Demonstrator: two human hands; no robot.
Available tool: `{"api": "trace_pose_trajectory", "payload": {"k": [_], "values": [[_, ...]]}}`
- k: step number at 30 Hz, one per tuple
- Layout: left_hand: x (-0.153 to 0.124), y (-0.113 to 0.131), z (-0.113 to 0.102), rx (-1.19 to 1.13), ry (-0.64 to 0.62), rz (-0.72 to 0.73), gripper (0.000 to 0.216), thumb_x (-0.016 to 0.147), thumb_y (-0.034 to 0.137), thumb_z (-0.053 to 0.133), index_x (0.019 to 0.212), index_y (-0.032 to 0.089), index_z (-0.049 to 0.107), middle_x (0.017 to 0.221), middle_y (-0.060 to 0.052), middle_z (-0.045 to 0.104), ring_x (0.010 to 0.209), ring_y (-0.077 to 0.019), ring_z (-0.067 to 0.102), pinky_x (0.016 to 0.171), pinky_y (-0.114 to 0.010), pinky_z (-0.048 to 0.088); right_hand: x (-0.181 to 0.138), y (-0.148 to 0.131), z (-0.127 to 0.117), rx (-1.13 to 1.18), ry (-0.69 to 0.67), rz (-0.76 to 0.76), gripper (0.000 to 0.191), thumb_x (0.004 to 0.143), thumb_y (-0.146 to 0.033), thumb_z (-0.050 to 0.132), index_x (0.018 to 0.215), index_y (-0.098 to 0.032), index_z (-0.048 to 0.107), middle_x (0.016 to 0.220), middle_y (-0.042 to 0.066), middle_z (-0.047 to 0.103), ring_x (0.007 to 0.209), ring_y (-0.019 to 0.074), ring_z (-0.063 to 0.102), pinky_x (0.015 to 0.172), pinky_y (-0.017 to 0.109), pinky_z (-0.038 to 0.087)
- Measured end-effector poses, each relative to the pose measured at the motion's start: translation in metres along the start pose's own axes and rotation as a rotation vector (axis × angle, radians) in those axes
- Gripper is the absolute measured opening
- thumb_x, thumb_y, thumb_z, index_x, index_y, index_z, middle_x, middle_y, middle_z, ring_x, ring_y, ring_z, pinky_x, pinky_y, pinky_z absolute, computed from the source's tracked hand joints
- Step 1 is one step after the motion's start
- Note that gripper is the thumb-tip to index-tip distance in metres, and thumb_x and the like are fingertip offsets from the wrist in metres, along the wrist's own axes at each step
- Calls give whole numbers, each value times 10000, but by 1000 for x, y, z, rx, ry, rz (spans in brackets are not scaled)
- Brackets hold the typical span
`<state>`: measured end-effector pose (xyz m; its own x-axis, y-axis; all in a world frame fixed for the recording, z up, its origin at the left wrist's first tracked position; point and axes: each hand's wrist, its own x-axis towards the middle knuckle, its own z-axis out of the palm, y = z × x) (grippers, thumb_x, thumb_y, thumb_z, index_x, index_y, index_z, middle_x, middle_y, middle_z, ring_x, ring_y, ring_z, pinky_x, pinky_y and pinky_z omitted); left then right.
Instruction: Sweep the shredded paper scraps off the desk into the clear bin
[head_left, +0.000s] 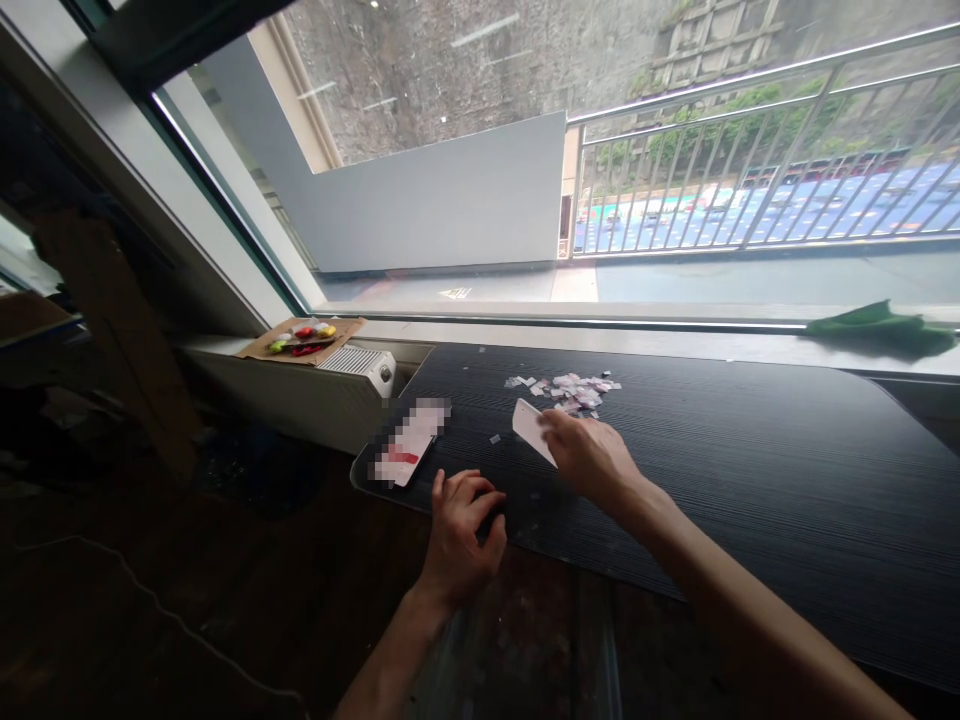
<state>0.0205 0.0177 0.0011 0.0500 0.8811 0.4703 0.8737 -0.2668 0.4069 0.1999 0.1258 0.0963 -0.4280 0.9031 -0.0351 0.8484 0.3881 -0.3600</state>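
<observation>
My right hand [592, 455] grips a white card [529, 425] by its right side, tilted just above the black table [750, 470]. Right behind the card lies a loose pile of small whitish, pinkish pieces [577, 390], perhaps paper or plastic scraps. My left hand [466, 525] is at the table's front edge, fingers loosely bent and apart from the thumb, with nothing seen in it. To its upper left, a stack of white cards with a red mark [420, 435] lies near the table's left end, partly blurred out. One small loose piece [495, 438] sits between the stack and the card.
Beyond the table runs a window sill [675, 345] with a green cloth [881, 330] on its right. At left, a brown cardboard piece [255, 347] bears colourful small items, beside a white radiator [367, 365]. A white cable [150, 595] trails across the dark floor.
</observation>
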Motion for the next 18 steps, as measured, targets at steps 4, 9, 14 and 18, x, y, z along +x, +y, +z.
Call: {"api": "trace_pose_trajectory", "payload": {"k": [4, 9, 14, 18], "values": [[-11, -9, -4, 28, 32, -49, 254, 847, 168, 519, 1035, 209, 684, 1051, -90, 652, 1141, -299, 582, 1109, -681, 265, -5, -8, -3, -51, -37, -93, 266, 1006, -255, 487, 1182, -196, 677, 923, 67, 761, 886, 233, 724, 805, 405, 533], [-20, -16, 0, 45, 55, -45, 292, 852, 170, 509, 1091, 216, 673, 1093, -93, 636, 1072, -262, 609, 1093, -616, 339, 15, -26, 3, -62, -25, -169, 280, 979, -388, 579, 1174, -202, 651, 1088, 53, 717, 926, 196, 698, 840, 420, 560], [-23, -23, 7, 26, 118, 3, 268, 880, 208, 512, 1091, 211, 678, 1104, -93, 637, 1087, -251, 601, 1076, -537, 393, -6, -14, 16, -21, -31, -254, 280, 985, -169, 488, 1087, -251, 735, 1008, 60, 782, 927, 213, 724, 775, 322, 529], [-25, -28, 10, 23, 139, 15, 272, 890, 247, 516, 1103, 214, 681, 1094, -92, 648, 1081, -251, 607, 1056, -507, 415, -53, 12, 17, 55, -28, -351, 333, 890, -110, 544, 1044, -294, 775, 946, 27, 807, 870, 235, 742, 716, 291, 512]]}}
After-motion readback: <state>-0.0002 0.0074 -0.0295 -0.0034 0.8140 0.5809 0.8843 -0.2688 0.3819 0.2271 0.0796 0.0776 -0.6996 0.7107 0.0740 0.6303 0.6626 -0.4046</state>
